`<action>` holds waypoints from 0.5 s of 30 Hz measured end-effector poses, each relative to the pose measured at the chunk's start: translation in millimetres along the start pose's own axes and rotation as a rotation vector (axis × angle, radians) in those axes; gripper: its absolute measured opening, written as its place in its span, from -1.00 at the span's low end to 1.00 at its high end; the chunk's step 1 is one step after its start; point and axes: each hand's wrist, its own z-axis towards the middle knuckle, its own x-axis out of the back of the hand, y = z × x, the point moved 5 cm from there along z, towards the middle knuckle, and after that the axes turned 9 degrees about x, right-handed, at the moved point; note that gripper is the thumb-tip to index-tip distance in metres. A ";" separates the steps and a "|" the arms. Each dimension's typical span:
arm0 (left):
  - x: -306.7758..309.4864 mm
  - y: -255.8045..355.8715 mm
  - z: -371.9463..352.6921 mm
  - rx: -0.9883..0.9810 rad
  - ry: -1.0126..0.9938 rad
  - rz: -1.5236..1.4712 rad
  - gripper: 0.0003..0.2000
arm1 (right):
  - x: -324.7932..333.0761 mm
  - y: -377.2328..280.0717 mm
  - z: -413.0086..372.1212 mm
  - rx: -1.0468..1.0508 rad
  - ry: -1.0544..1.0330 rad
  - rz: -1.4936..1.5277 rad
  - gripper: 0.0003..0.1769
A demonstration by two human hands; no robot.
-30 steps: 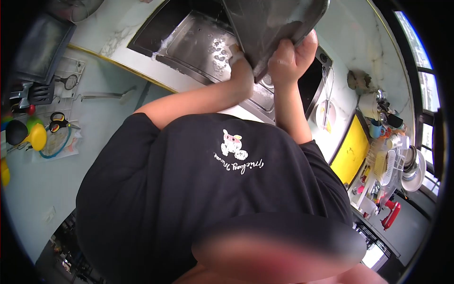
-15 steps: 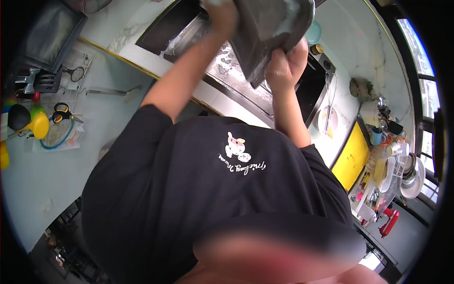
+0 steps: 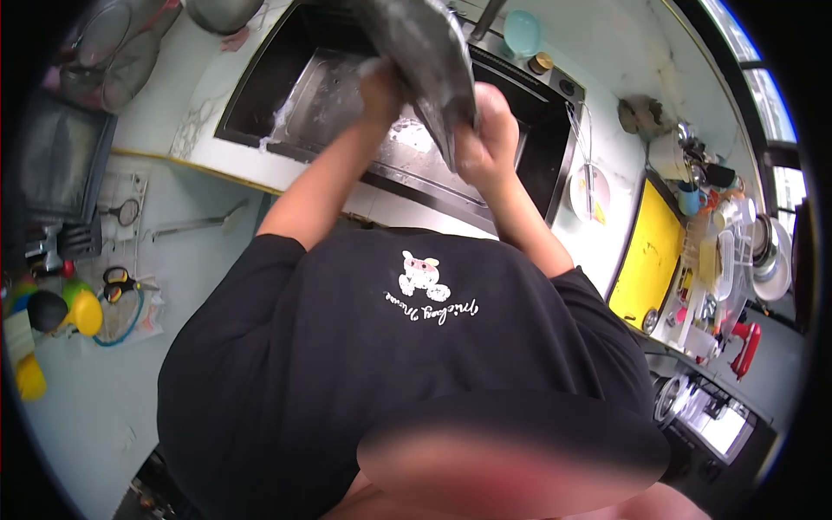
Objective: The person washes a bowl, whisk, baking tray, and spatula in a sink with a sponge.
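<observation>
A dark grey metal tray (image 3: 425, 65), wet and smeared with whitish foam, is held up on its edge, tilted over the sink (image 3: 325, 95). My right hand (image 3: 490, 139) is closed around its near lower corner. On the tray's left side, my left hand (image 3: 381, 91) is against or just beside the metal; its fingers are blurred and partly hidden, so their grip is unclear. Suds and water lie on the steel sink bottom below.
A faucet (image 3: 487, 19), a turquoise bowl (image 3: 522, 33) and a whisk in a white bowl (image 3: 589, 192) are around the sink. A yellow board (image 3: 646, 256) and a crowded dish rack (image 3: 715, 260) stand right. Pans and a dark tray (image 3: 56, 160) are left.
The tray has moved left and turned to show a narrower side. My left hand has come down along it, and my right hand has shifted left with its corner. The view has shifted.
</observation>
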 end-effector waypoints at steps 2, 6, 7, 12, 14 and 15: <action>1.1 -34.7 43.1 -0.018 -0.055 0.631 -0.72 | 17.9 -3.2 -9.5 -0.021 -0.002 -0.035 -0.54; -0.2 -129.5 117.5 0.576 -0.025 -0.626 -0.76 | 62.7 20.8 -28.4 -0.363 -0.019 -0.143 -0.57; 19.2 -75.1 112.5 0.541 0.121 -0.601 -0.85 | 72.3 25.6 -34.2 -0.392 -0.045 -0.177 -0.58; 44.6 56.9 158.1 -0.666 0.257 0.168 -0.76 | 87.5 37.2 -68.3 -0.319 -0.220 -0.271 -0.53; 4.8 119.3 153.7 -0.989 -0.005 0.280 -0.86 | 92.7 35.9 -71.3 -0.296 -0.224 -0.244 -0.53; -7.8 170.3 138.1 -0.937 -0.149 0.263 -0.81 | 93.8 38.0 -73.4 -0.307 -0.215 -0.247 -0.53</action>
